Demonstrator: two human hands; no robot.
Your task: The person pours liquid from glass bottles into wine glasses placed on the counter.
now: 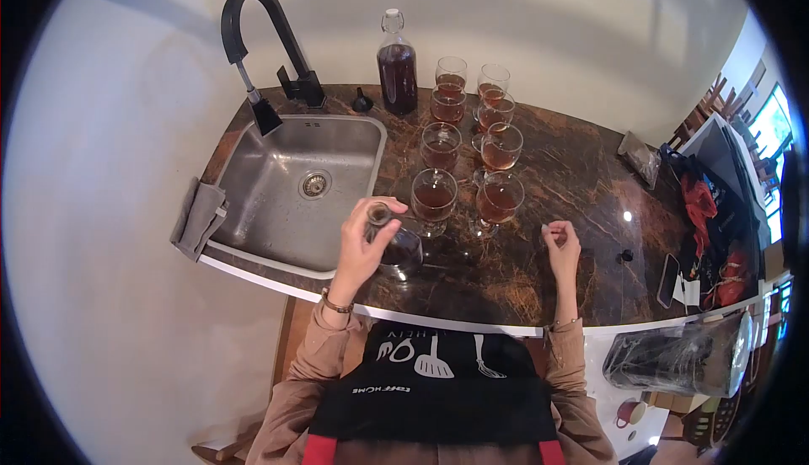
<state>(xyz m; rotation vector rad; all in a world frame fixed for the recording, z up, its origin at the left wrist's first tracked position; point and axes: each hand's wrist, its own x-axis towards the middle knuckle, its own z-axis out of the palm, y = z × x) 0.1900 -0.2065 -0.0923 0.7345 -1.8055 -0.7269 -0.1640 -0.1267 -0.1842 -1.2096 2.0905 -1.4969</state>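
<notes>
My left hand (367,237) is wrapped round the neck of a glass bottle (401,250) with dark contents, standing by the sink's right edge. Just beyond it, several stemmed glasses with reddish-brown liquid form two rows running toward the wall. The nearest are the left glass (434,199) and the right glass (499,201). My right hand (562,246) is over the counter, right of the glasses, with its fingers curled together. Whether anything is between those fingers is hidden. A small black cap (626,255) lies farther right.
The steel sink (361,132) with a black faucet (295,52) is on the left, a grey cloth (200,219) over its edge. A swing-top bottle (397,73) and black funnel (362,100) stand at the back. Rightward lie a packet (640,160) and phone (668,280).
</notes>
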